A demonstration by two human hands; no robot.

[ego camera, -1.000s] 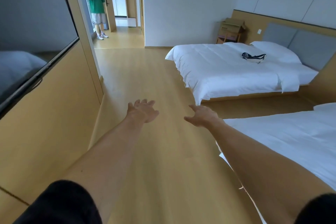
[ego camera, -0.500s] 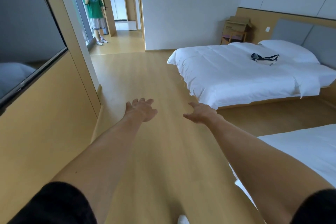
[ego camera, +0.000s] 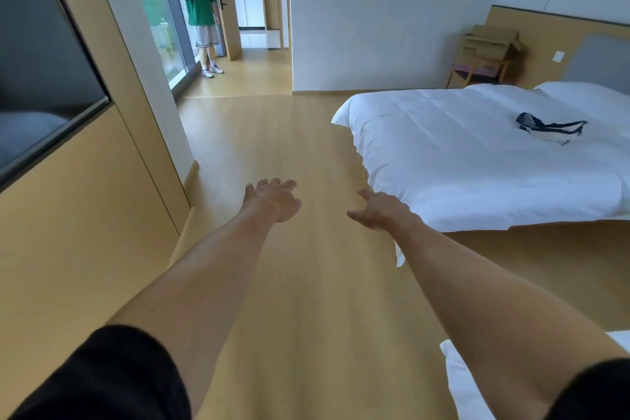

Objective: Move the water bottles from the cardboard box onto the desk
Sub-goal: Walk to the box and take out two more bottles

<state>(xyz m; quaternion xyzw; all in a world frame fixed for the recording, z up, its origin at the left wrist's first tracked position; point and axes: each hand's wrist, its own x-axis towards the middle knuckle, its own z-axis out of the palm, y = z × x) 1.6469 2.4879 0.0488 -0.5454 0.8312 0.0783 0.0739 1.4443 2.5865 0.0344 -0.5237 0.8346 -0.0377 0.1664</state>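
Two bare forearms reach forward over a light wooden floor (ego camera: 306, 153) that fills most of the view, each arm ending near the shoulder in a black sleeve. On the right stands a bed with a white duvet (ego camera: 477, 153), its foot corner just beside the right hand, and a small dark-trimmed pouch (ego camera: 552, 128) lies on top of it. A corner of a second white bed (ego camera: 460, 382) shows at the lower right edge. On the left is a tan wall panel (ego camera: 78, 232) with a dark wall-mounted screen (ego camera: 41, 61) set in its upper part. Farther back, beside a tall window, a person in a green T-shirt (ego camera: 199, 3) stands with one hand raised to the face. In the far right corner, against the white wall, the cardboard box (ego camera: 491, 43) sits with its flaps open on a small wooden stool (ego camera: 477, 73), well apart from both hands; its contents cannot be seen. The left hand (ego camera: 272, 199) is relaxed with fingers spread and holds nothing. The right hand (ego camera: 380, 210) is likewise slack, fingers extended, empty.
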